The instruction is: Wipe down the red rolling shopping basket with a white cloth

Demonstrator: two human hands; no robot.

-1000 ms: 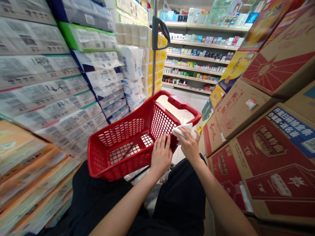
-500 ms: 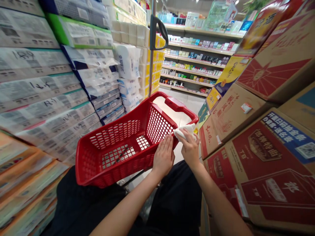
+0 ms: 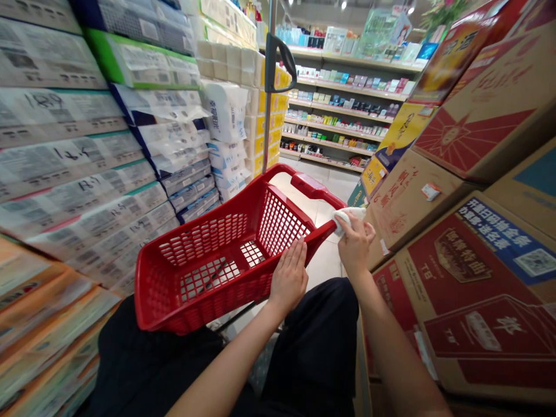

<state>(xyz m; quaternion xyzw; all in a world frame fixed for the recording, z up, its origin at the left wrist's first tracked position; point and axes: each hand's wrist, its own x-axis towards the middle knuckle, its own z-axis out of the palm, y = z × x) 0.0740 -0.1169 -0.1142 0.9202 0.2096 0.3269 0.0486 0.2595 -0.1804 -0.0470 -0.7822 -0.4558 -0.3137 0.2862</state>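
Note:
A red plastic shopping basket (image 3: 208, 272) rests tilted on my lap, its inside bare. My left hand (image 3: 289, 278) lies flat on the basket's near right wall with fingers together and stretched out. My right hand (image 3: 355, 243) is closed on a white cloth (image 3: 347, 217) and presses it against the basket's far right corner, just below the red handle (image 3: 310, 185). A grey pull handle on a metal pole (image 3: 278, 55) rises behind the basket.
Stacked tissue packs (image 3: 78, 156) wall the left side. Cardboard cartons with red print (image 3: 469, 231) stack close on the right. Store shelves with small goods (image 3: 343, 116) stand beyond a tiled aisle floor (image 3: 324, 174). My black trousers fill the bottom.
My right hand with the cloth has slid along the rim toward the basket's far right corner. The left hand has stayed on the wall, and the basket has shifted slightly left.

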